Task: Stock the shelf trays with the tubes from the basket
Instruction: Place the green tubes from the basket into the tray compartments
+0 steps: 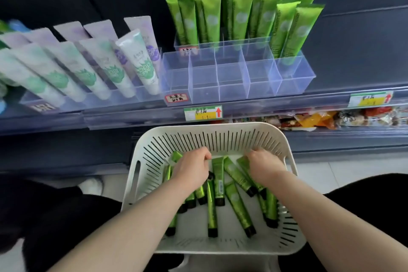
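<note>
A white slotted basket (220,132) sits below the shelf and holds several green tubes with black caps (237,205). My left hand (193,166) reaches into the basket's far left part with fingers curled round the top of a green tube (175,158). My right hand (263,162) is at the far right part, fingers curled on the end of another green tube (245,164). Above, a clear divided tray (231,77) on the shelf has mostly bare compartments; green tubes (289,28) stand in its right end and in the tray behind it.
White and mint tubes (88,66) lean in trays at the left of the shelf. Price labels (203,112) line the shelf edge. Snack packets (331,120) lie on the lower shelf at right. My dark-clothed legs flank the basket.
</note>
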A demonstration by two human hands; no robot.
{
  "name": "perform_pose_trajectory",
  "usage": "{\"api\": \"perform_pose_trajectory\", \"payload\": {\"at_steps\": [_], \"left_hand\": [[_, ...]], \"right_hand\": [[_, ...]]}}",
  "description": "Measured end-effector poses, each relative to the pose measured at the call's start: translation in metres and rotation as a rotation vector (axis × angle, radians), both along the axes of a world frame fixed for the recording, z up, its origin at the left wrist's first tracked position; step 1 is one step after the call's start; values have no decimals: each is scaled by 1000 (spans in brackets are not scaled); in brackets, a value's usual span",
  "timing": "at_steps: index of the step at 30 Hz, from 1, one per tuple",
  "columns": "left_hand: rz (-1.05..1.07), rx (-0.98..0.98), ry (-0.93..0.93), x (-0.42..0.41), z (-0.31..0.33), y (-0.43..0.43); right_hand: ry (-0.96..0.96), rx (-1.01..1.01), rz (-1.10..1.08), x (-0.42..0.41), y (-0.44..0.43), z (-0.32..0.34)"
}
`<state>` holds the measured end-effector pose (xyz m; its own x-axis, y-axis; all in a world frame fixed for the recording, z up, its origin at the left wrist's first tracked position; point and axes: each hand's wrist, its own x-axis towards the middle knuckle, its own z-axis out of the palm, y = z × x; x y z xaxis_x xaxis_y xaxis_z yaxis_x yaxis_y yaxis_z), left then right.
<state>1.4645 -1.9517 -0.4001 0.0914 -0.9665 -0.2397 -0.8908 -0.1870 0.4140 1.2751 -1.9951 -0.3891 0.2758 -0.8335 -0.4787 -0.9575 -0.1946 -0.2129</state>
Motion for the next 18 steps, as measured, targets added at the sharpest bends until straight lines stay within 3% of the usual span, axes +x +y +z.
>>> {"api": "perform_pose_trajectory", "payload": {"at_steps": [3,5,8,13,18], "left_hand": [[8,105,0,3,-25,13],[-7,131,8,0,-33,17],[-55,126,10,-7,-38,15],[-77,132,20,-16,-38,9],[-48,125,25,-12,-40,13]], "right_hand": [[207,61,85,-3,4,-5],[243,92,80,-3,7,-8],[145,126,22,0,5,-9],[-273,165,-133,2,-7,-11],[-129,240,-70,-3,2,-30]]}}
